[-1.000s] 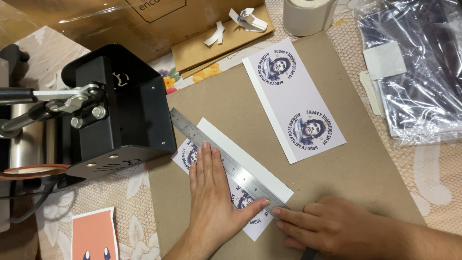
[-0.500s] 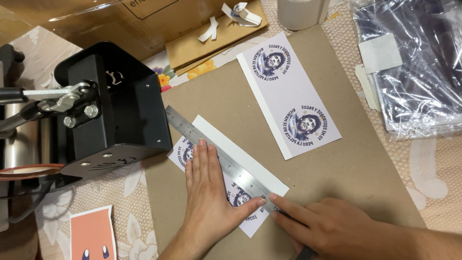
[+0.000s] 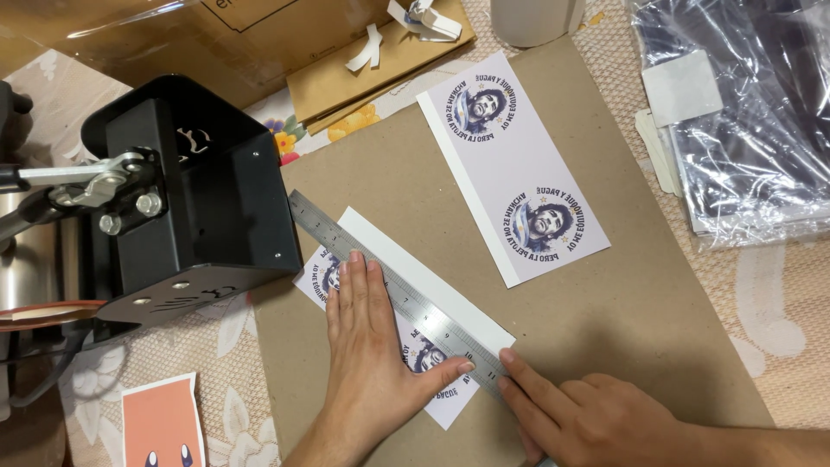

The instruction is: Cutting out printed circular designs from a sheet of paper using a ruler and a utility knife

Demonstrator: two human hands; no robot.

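My left hand (image 3: 367, 346) lies flat, fingers together, pressing a steel ruler (image 3: 380, 281) down on a white paper strip (image 3: 432, 285) with round printed portraits. The ruler runs diagonally from upper left to lower right across the strip. At the ruler's lower end my right hand (image 3: 588, 415) rests with its fingers curled; whatever it grips is hidden under them. Both lie on a brown cardboard sheet (image 3: 640, 320). A second printed strip (image 3: 510, 164) with two round portraits lies free further up the cardboard.
A black press machine (image 3: 186, 207) with a metal lever stands at the left, close to the ruler's upper end. Clear plastic bags (image 3: 743, 121) are at the upper right, a brown envelope (image 3: 372, 60) with paper scraps at the top, an orange card (image 3: 160, 424) at the lower left.
The view has shifted slightly. My right hand has slid a little up along the ruler's lower end; my left hand keeps pressing the ruler in place.
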